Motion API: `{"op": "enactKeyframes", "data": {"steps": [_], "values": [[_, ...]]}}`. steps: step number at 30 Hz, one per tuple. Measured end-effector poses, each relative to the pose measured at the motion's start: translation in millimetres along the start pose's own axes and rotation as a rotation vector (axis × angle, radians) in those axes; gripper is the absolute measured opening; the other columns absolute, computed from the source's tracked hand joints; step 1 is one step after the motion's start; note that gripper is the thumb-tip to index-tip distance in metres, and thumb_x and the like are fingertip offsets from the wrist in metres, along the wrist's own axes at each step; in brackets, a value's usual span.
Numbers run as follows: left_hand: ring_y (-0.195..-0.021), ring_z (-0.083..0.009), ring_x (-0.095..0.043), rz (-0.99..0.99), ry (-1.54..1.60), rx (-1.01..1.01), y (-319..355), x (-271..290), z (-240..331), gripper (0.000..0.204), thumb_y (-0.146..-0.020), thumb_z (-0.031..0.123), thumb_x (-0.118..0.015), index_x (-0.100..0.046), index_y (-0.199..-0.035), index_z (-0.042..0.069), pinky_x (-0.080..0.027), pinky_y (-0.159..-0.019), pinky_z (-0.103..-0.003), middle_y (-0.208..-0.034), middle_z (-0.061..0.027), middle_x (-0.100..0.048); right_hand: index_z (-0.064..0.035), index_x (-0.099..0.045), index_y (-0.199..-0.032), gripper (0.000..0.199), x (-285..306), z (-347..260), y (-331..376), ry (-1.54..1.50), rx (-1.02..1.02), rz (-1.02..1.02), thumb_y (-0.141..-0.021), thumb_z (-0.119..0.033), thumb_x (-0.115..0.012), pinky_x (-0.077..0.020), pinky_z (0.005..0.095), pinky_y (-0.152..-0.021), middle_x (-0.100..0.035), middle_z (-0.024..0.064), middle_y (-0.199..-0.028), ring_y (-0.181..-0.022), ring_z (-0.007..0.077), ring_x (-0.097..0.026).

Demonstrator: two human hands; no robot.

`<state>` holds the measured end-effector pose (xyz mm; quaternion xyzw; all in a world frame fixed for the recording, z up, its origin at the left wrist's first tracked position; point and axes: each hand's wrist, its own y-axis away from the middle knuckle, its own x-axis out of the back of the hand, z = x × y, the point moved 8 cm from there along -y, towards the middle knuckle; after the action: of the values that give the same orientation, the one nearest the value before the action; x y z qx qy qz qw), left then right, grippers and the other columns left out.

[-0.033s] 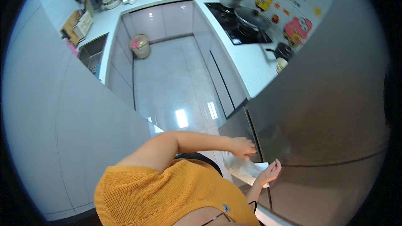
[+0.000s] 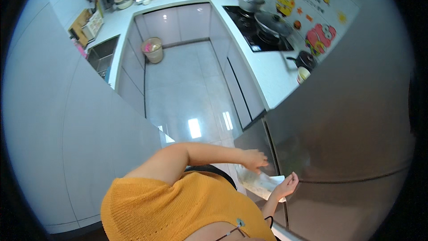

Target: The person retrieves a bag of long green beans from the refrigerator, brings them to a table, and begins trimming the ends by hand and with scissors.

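A pale, partly see-through plastic bag (image 2: 263, 184) hangs between my hands, in front of the fridge, with a whiter end toward the right. My left hand (image 2: 255, 159) reaches across from the left over its upper edge, fingers bent down on it and slightly blurred. On the other side, my right hand (image 2: 286, 186) closes on the white end with its fingertips curled upward. What lies inside the bag is hard to make out.
The brown metallic fridge (image 2: 343, 151) stands close on my right. Beyond it, a white counter (image 2: 263, 71) carries a black stove (image 2: 256, 31) with pots, a small dark pan (image 2: 304, 60) and a cup (image 2: 303, 75). A waste bin (image 2: 153, 51) stands on the floor at the far left.
My left hand has shifted a little leftward over the bag. The kitchen sits slightly lower and farther right in the picture; my right hand stays at the bag.
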<state>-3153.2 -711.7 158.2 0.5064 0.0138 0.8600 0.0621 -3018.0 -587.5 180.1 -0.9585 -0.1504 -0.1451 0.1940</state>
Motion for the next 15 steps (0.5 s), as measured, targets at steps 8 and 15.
{"op": "enactKeyframes", "data": {"steps": [8, 15], "values": [[-0.106, -0.0296, -0.047, -0.037, -0.002, 0.225, 90, -20, -100, 0.05, -0.073, 0.041, -0.062, -0.052, -0.109, 0.007, -0.039, -0.085, -0.043, -0.108, -0.012, -0.052, 0.0041, -0.054, -0.097, 0.015, -122, -55, -9, -0.186, 0.039, -0.138, -0.086, -0.004, -0.049, -0.043, 0.0258, -0.068, -0.055, 0.0096, -0.089, -0.078, 0.016, -0.052], [-0.101, -0.0305, -0.05, 0.148, 0.083, 0.405, 182, 30, -201, 0.051, -0.072, 0.036, -0.065, -0.05, -0.11, 0.006, -0.041, -0.082, -0.042, -0.107, -0.0117, -0.052, 0.0038, -0.052, -0.1, 0.017, -272, -124, -20, -0.248, 0.211, -0.269, -0.085, -0.005, -0.05, -0.0423, 0.024, -0.065, -0.055, 0.0098, -0.087, -0.074, 0.0129, -0.051]]}}
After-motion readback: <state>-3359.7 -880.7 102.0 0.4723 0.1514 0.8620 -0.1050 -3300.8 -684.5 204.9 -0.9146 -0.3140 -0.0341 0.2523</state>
